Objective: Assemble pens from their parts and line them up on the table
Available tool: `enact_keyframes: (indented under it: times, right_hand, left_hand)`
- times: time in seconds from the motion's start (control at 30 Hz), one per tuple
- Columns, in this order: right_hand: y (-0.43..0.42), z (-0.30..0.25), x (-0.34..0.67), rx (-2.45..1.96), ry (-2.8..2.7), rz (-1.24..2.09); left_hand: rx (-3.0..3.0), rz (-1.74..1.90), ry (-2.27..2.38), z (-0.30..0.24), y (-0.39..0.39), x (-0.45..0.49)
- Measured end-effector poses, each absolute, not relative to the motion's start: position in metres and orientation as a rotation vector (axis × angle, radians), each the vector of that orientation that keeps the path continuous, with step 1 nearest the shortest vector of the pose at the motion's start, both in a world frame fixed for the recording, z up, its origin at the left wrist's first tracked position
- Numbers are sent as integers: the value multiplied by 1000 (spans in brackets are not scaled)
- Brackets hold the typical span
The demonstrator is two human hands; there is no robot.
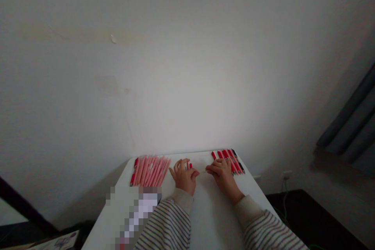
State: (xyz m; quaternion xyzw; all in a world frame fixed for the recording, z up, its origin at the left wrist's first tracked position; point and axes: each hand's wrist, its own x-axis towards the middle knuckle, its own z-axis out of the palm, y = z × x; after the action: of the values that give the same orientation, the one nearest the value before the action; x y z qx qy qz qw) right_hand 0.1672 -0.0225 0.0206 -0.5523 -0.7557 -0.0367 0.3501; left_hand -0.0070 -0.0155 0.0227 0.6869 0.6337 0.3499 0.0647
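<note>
Both hands rest on a white table point(205, 218) near its far edge, sleeves striped. My left hand point(184, 176) has its fingers curled, thumb and forefinger pinched towards the right, with a small red piece point(190, 165) showing just beyond the fingers. My right hand point(222, 171) is curled too, its fingertips meeting the left thumb; a thin pale pen part seems to lie between them, too small to name. A row of pink pens point(150, 170) lies left of my left hand. A row of red pens point(230, 160) lies beyond my right hand.
A plain white wall stands right behind the table. A blurred-out patch point(134, 215) covers the table's left part. Dark curtains point(351, 125) hang at the right, above a wall socket with a cable point(285, 187). Papers point(55, 240) lie low at the left.
</note>
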Motion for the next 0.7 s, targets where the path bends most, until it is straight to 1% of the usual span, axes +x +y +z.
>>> enact_keyframes:
  times: [0.23,0.5,0.7]
  right_hand:
    - [-23,22,166,-1448,-1961,-98]
    - [-21,19,171,-1444,-1933,-113]
    - [-22,19,170,-1458,-1957,-106]
  left_hand:
    - [2099,1142,1953,21,-15,-6]
    - [2112,1083,1992,16,-14,-4]
    - [2102,1124,1993,16,-13,-5]
